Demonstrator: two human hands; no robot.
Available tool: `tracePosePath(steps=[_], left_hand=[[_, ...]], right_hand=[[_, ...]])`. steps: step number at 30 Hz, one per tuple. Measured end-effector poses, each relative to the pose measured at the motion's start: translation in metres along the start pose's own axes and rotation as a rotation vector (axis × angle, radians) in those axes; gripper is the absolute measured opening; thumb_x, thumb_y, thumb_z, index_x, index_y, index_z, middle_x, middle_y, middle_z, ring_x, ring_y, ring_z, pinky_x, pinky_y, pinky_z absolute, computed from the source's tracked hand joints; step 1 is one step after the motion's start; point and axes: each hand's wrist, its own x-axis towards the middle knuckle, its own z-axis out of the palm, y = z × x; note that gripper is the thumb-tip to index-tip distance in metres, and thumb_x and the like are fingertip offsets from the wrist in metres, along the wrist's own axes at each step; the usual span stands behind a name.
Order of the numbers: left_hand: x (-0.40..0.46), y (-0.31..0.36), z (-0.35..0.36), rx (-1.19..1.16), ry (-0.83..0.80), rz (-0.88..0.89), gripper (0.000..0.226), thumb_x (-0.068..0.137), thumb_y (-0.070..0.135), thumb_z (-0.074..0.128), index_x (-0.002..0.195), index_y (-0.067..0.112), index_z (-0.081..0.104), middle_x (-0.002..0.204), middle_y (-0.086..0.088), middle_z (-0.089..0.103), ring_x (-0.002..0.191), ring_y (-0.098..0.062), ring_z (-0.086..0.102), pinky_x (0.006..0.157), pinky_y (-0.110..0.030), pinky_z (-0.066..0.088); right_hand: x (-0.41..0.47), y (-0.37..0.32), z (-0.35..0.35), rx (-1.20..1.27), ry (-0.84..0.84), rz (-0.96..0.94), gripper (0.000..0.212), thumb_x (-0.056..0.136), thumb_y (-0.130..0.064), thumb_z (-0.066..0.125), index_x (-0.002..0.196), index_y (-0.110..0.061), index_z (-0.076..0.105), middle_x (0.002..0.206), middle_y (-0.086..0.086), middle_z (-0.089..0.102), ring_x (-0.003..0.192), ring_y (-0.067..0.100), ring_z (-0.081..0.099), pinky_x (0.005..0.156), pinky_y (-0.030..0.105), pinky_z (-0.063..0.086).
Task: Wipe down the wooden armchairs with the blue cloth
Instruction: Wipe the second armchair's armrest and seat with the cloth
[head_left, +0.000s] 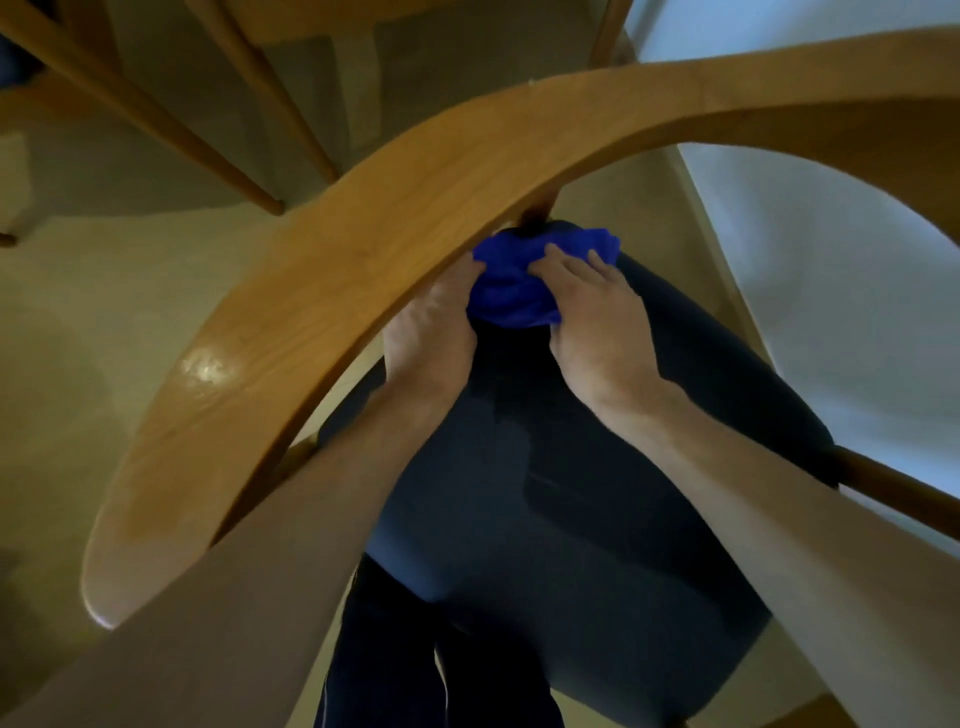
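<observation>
Left hand (434, 332) fingertips and blue cloth (519, 286) top behind armrest (322, 291).

The scene is dim and warm-toned, with a yellowish cast over the floor (104, 322). Cooler, brighter light falls on the wall (810, 171) at the right. A small patch of glare shines on the curved wooden armrest (332, 291) near its lower left end. The dark seat cushion (571, 493) is murky, its detail lost in shadow. Wide-angle distortion bends the wood strongly and stretches the forearms toward the lower corners. The whole picture is slightly soft, and the chair legs (171, 135) at the top left look softest.
</observation>
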Motion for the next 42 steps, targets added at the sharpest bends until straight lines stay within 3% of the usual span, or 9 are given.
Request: tracePosePath(steps=[4, 8, 13, 16, 27, 30, 32, 38, 42], left_hand=[[-0.061, 0.002, -0.01, 0.094, -0.122, -0.069, 0.055, 0.079, -0.007, 0.064, 0.13, 0.013, 0.058, 0.133, -0.004, 0.058, 0.125, -0.021, 0.052, 0.104, -0.03, 0.041], [-0.115, -0.004, -0.021, 0.159, -0.206, 0.01, 0.059, 0.063, -0.014, 0.076, 0.116, 0.009, 0.069, 0.122, -0.006, 0.067, 0.116, -0.031, 0.061, 0.085, -0.044, 0.057], [-0.061, 0.003, -0.026, 0.084, -0.039, 0.104, 0.049, 0.082, 0.003, 0.058, 0.129, 0.016, 0.058, 0.13, 0.001, 0.061, 0.126, -0.022, 0.051, 0.102, -0.043, 0.045], [-0.004, 0.015, -0.017, -0.11, 0.007, 0.025, 0.032, 0.098, 0.018, 0.043, 0.118, 0.039, 0.056, 0.101, 0.021, 0.055, 0.09, 0.001, 0.053, 0.092, -0.035, 0.048], [-0.069, -0.006, -0.007, 0.247, -0.166, 0.075, 0.063, 0.075, -0.008, 0.068, 0.133, 0.014, 0.056, 0.137, -0.003, 0.057, 0.129, -0.023, 0.051, 0.086, -0.035, 0.054], [-0.137, -0.009, -0.005, 0.306, -0.273, 0.099, 0.065, 0.051, -0.008, 0.085, 0.113, 0.006, 0.07, 0.116, -0.009, 0.069, 0.109, -0.027, 0.065, 0.055, -0.031, 0.059], [-0.168, -0.008, -0.004, 0.308, -0.431, 0.098, 0.072, 0.054, -0.004, 0.087, 0.122, 0.006, 0.065, 0.129, -0.01, 0.062, 0.12, -0.03, 0.058, 0.063, -0.035, 0.061], [-0.162, -0.013, -0.029, 0.188, -0.367, 0.12, 0.065, 0.052, -0.011, 0.081, 0.112, 0.01, 0.072, 0.114, -0.007, 0.071, 0.105, -0.029, 0.067, 0.063, -0.041, 0.061], [-0.147, -0.005, -0.045, 0.123, -0.183, 0.089, 0.054, 0.062, -0.013, 0.074, 0.113, 0.005, 0.07, 0.11, -0.01, 0.071, 0.104, -0.029, 0.068, 0.081, -0.041, 0.059]], right_hand=[[-0.052, -0.015, 0.002, -0.048, -0.182, -0.043, 0.05, 0.098, -0.017, 0.051, 0.146, -0.027, 0.043, 0.156, -0.003, 0.038, 0.143, 0.028, 0.036, 0.117, 0.038, 0.031], [-0.079, -0.019, -0.004, -0.111, -0.378, -0.153, 0.055, 0.094, -0.027, 0.057, 0.146, -0.036, 0.041, 0.155, -0.011, 0.038, 0.142, 0.024, 0.037, 0.107, 0.037, 0.04], [-0.048, -0.012, -0.028, -0.059, 0.018, -0.184, 0.045, 0.081, -0.017, 0.064, 0.125, -0.025, 0.06, 0.121, -0.003, 0.066, 0.111, 0.022, 0.061, 0.092, 0.039, 0.051], [0.002, -0.002, -0.038, -0.088, 0.171, -0.111, 0.042, 0.085, -0.012, 0.057, 0.126, -0.018, 0.054, 0.126, 0.005, 0.062, 0.125, 0.029, 0.051, 0.108, 0.052, 0.038], [-0.046, -0.01, 0.006, -0.11, -0.18, -0.182, 0.06, 0.097, -0.01, 0.042, 0.153, -0.03, 0.032, 0.16, 0.006, 0.029, 0.138, 0.033, 0.034, 0.109, 0.037, 0.031], [-0.109, -0.022, 0.019, -0.079, -0.263, -0.262, 0.062, 0.081, -0.008, 0.069, 0.139, -0.026, 0.056, 0.146, 0.009, 0.051, 0.123, 0.033, 0.056, 0.083, 0.037, 0.056], [-0.139, -0.023, 0.028, -0.114, -0.279, -0.306, 0.066, 0.058, -0.013, 0.088, 0.121, -0.023, 0.071, 0.125, 0.009, 0.068, 0.101, 0.03, 0.069, 0.062, 0.034, 0.06], [-0.138, -0.027, 0.04, -0.164, -0.264, -0.287, 0.086, 0.067, -0.03, 0.082, 0.144, -0.021, 0.045, 0.147, 0.012, 0.047, 0.136, 0.033, 0.043, 0.111, 0.059, 0.029], [-0.107, -0.027, 0.036, 0.152, -0.376, -0.397, 0.08, 0.091, -0.007, 0.063, 0.156, -0.024, 0.02, 0.162, -0.002, 0.023, 0.149, 0.017, 0.022, 0.119, 0.042, 0.024]])
